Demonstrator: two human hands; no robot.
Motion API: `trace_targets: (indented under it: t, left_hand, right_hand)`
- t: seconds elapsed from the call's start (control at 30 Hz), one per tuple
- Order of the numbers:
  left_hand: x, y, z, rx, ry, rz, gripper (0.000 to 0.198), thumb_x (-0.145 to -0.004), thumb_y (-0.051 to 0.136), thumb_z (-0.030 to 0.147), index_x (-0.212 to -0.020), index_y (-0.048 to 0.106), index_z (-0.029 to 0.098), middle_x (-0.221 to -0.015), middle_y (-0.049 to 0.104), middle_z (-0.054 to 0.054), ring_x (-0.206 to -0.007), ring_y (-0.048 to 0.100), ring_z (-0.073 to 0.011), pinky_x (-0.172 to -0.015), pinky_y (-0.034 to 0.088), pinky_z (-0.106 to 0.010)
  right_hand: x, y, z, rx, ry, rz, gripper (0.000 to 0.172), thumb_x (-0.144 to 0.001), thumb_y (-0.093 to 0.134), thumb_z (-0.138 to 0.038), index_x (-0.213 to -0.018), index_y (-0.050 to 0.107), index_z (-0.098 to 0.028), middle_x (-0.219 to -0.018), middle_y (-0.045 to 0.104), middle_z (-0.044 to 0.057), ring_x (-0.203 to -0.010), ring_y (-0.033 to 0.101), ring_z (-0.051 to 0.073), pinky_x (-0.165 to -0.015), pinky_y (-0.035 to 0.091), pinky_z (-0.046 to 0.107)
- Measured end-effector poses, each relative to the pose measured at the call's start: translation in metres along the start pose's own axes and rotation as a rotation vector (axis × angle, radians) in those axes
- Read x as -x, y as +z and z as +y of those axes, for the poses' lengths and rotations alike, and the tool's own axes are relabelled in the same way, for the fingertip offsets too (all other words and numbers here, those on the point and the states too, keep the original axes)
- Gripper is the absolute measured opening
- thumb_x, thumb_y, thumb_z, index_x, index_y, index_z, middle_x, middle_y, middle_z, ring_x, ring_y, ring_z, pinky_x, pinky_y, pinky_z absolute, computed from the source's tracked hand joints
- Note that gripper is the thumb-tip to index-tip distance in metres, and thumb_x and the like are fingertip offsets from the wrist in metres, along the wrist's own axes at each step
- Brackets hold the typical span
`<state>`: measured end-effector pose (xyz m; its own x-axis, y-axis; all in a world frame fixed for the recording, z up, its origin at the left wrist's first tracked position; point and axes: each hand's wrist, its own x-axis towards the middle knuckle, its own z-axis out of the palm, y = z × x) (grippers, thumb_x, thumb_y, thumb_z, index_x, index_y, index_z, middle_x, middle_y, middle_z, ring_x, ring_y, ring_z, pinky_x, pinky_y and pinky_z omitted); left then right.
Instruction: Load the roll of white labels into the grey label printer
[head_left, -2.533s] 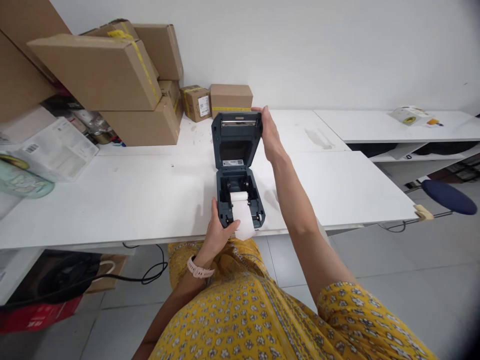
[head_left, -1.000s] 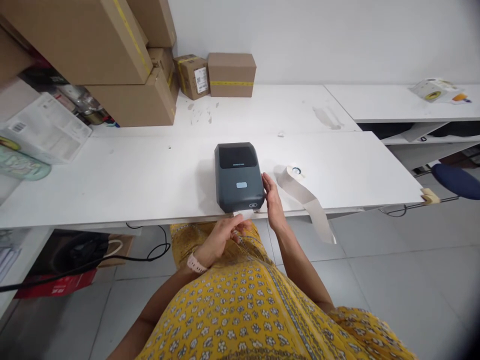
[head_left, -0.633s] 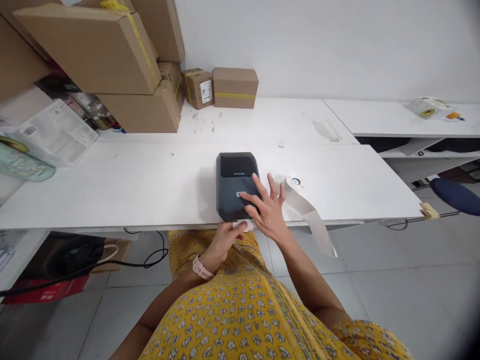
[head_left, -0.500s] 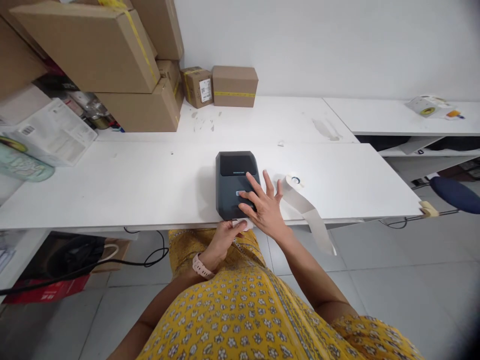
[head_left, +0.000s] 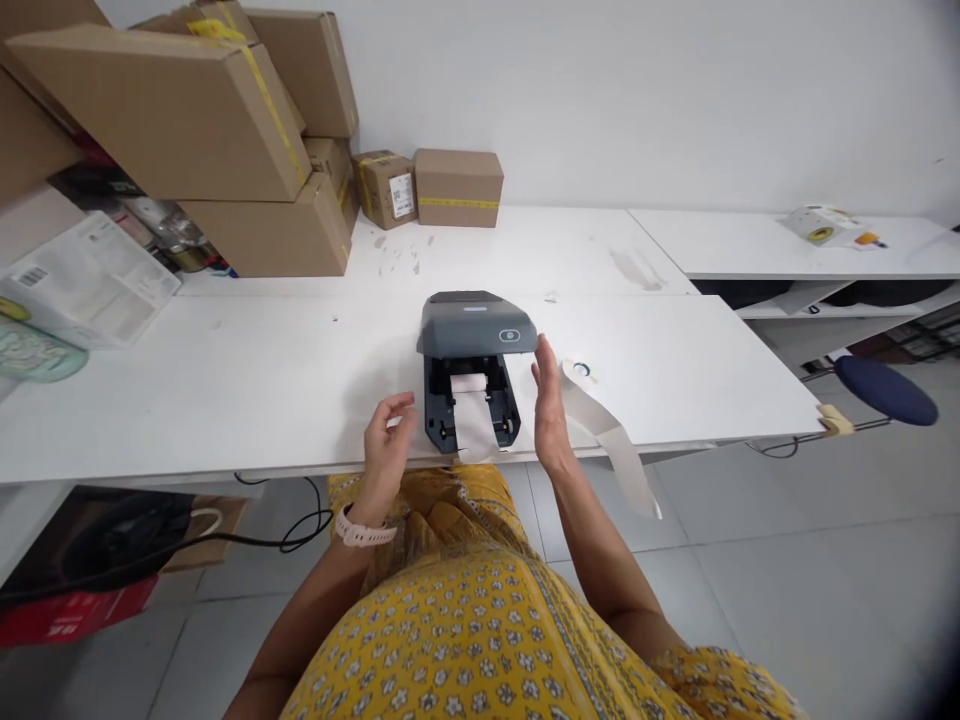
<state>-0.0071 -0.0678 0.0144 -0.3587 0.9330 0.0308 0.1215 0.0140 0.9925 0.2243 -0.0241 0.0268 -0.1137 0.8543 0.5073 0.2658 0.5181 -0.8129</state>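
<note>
In the middle of the table a dark grey label printer stands with its lid raised. Inside it lies a small white paper roll, and a paper strip runs from it over the printer's front edge. To the printer's left, my left hand holds nothing, its fingers loosely bent and apart. My right hand is upright on the other side, fingers stretched, with the tips at the lid's right corner; whether they touch it I cannot tell. Beside it a second label roll trails a long strip off the table's front edge.
Cardboard boxes are stacked at the back left, with two smaller boxes by the wall. A white package and a green can stand at the far left. A blue stool is on the right.
The printer's lid has gone from closed to raised, baring the roll inside. My left hand has let go of the paper and moved left; my right hand has left the lid's top for its right side.
</note>
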Motion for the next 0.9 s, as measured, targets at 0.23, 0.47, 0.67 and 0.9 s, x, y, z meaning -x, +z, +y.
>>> trace_targets:
  t: [0.23, 0.47, 0.67, 0.9]
  left_hand:
    - [-0.038, 0.027, -0.006, -0.108, -0.012, -0.118, 0.058, -0.084, 0.066, 0.038, -0.137, 0.051, 0.020, -0.143, 0.056, -0.015, -0.131, 0.054, -0.0263, -0.100, 0.050, -0.038]
    - [-0.061, 0.038, -0.007, -0.222, -0.023, -0.131, 0.066, -0.082, 0.068, 0.040, -0.141, 0.048, 0.018, -0.133, 0.063, -0.015, -0.122, 0.061, -0.0277, -0.102, 0.049, -0.042]
    - [-0.060, 0.037, 0.002, -0.284, -0.037, -0.131, 0.067, -0.083, 0.066, 0.038, -0.144, 0.046, 0.018, -0.130, 0.066, -0.015, -0.111, 0.066, -0.0269, -0.095, 0.052, -0.041]
    - [-0.057, 0.035, 0.010, -0.311, -0.011, -0.150, 0.062, -0.084, 0.066, 0.035, -0.142, 0.047, 0.022, -0.126, 0.069, -0.012, -0.106, 0.068, -0.0255, -0.093, 0.051, -0.039]
  right_hand:
    - [-0.069, 0.009, -0.024, 0.305, -0.121, -0.012, 0.068, -0.100, -0.003, -0.062, -0.159, -0.022, -0.034, -0.173, -0.005, -0.001, -0.160, 0.003, 0.026, -0.128, 0.021, 0.053]
    - [-0.160, 0.008, -0.012, 0.424, -0.189, -0.062, 0.077, -0.102, 0.018, -0.065, -0.156, -0.028, -0.034, -0.172, 0.008, 0.003, -0.159, 0.009, 0.029, -0.126, 0.022, 0.055]
    - [-0.148, -0.004, -0.030, 0.438, -0.155, -0.070, 0.050, -0.105, 0.029, -0.051, -0.144, 0.044, -0.023, -0.146, 0.055, 0.012, -0.131, 0.056, 0.027, -0.114, 0.042, 0.045]
    - [-0.107, 0.020, -0.004, 0.612, -0.198, -0.957, 0.027, -0.099, 0.039, -0.021, -0.119, 0.058, -0.019, -0.105, 0.077, 0.009, -0.105, 0.071, 0.025, -0.122, 0.020, 0.056]
